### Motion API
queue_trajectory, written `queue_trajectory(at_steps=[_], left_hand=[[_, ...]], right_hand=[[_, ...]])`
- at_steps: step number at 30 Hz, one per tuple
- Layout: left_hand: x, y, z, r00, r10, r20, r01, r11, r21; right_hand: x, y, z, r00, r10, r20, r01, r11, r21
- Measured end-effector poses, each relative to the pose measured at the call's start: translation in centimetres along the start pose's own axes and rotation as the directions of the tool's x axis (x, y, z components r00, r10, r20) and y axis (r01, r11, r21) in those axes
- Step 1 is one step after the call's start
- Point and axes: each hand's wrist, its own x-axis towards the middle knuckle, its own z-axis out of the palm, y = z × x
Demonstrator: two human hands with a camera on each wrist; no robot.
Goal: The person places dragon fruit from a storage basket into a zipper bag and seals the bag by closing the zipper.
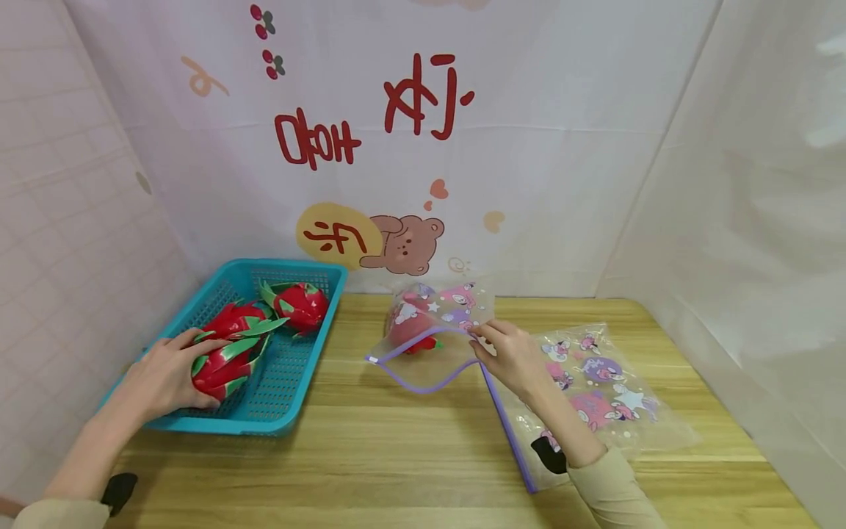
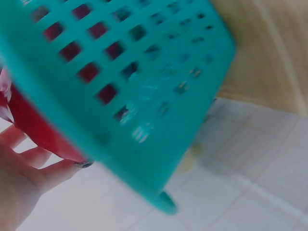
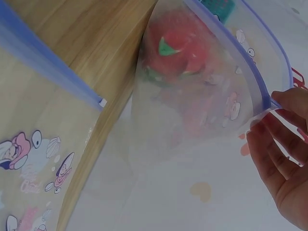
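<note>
My left hand grips a red dragon fruit with green-tipped scales at the near left side of the teal basket. Two more dragon fruits lie behind it, one of them by the far right corner. With thumb and fingers, my right hand pinches the rim of a clear zip bag with a purple edge. The mouth of this bag gapes toward me, and a red fruit shows inside through the printed film. In the left wrist view, the basket wall hides part of the held fruit.
A second printed zip bag lies flat on the wooden table at the right, under my right forearm. Behind the table hangs a white cloth backdrop with red characters and a bear. White cloth also borders both sides.
</note>
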Motion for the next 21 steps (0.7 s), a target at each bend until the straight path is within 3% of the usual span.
queue_trajectory(at_steps=[6, 9, 11, 13, 18, 21], left_hand=[[0.0, 1.6, -1.6, 0.994, 0.029, -0.107, -0.029, 1.000, 0.009], [0.0, 2.6, -1.8, 0.983, 0.068, -0.170, -0.065, 0.998, 0.018], [0.1, 3.4, -1.9, 0.968, 0.114, -0.224, -0.109, 0.994, 0.032], [0.2, 4.0, -2.0, 0.935, 0.189, -0.301, -0.180, 0.982, 0.058], [0.9, 5.7, -2.5, 0.817, 0.351, -0.457, -0.331, 0.935, 0.126], [1.1, 7.0, -2.8, 0.787, 0.379, -0.486, -0.366, 0.922, 0.125]], right_hand=[[0.0, 0.1, -0.1, 1.000, 0.016, 0.010, -0.016, 1.000, 0.009], [0.0, 0.2, -0.1, 1.000, 0.019, 0.014, -0.019, 1.000, 0.009], [0.0, 0.2, 0.0, 1.000, 0.019, 0.015, -0.019, 1.000, 0.009], [0.0, 0.2, 0.0, 1.000, 0.019, 0.013, -0.019, 1.000, 0.009], [0.3, 0.1, -0.1, 1.000, 0.019, 0.011, -0.020, 1.000, 0.008], [0.3, 0.1, -0.2, 1.000, 0.021, 0.008, -0.021, 1.000, 0.004]])
